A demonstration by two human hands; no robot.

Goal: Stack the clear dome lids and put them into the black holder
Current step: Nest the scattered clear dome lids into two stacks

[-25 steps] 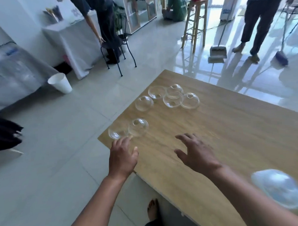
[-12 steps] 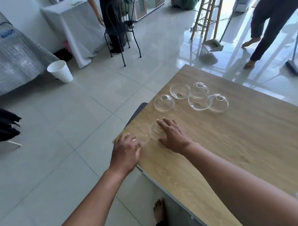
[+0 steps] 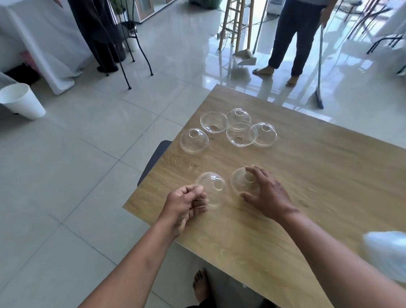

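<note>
Two clear dome lids sit near the worktop's (image 3: 314,196) near-left corner: the left hand (image 3: 185,206) pinches the rim of the left lid (image 3: 213,188) with curled fingers, while the right hand (image 3: 265,193) spreads open fingers over the right lid (image 3: 238,182). Five more lids (image 3: 233,129) cluster farther back.

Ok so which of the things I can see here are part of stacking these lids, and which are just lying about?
Part of the job:
- lid held by the left hand, at
- lid under the right hand, at
- five loose dome lids further up the wooden table

Just lying about:
- white cup on the floor
- broom
- black chair

No black holder is in view.
</note>
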